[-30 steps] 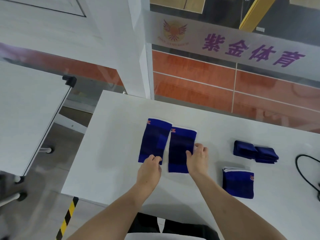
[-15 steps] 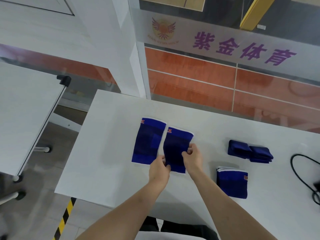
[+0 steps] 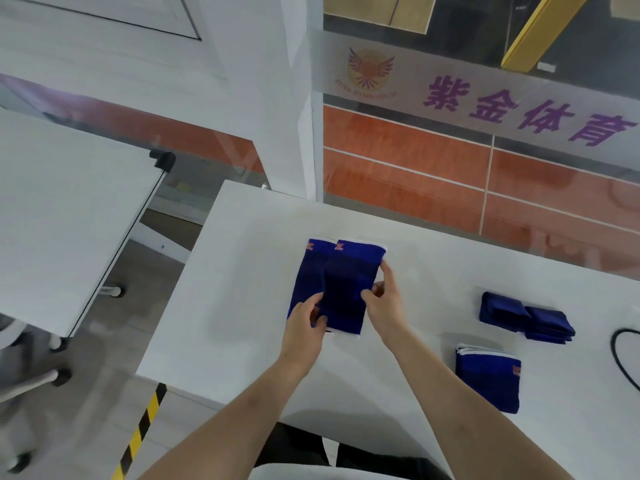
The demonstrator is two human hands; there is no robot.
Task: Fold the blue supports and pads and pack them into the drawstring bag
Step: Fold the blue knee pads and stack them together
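Two long blue supports with white edges lie on the white table [image 3: 242,271]. The right support [image 3: 349,282] now overlaps the left support [image 3: 306,278]. My left hand [image 3: 304,327] pinches the right support's lower left edge. My right hand [image 3: 384,299] grips its right edge at mid-height. A folded blue pad [image 3: 488,381] with an orange logo lies to the right near the front. Behind it sits a pile of folded dark blue supports [image 3: 526,317]. No drawstring bag is in view.
A black cable [image 3: 620,355] curls at the table's right edge. A second white table [image 3: 62,216] on wheels stands to the left across a gap of floor. A glass wall with purple lettering runs behind the table.
Both hands took hold of the right support and slid it left, so it now lies partly over the left support instead of beside it.
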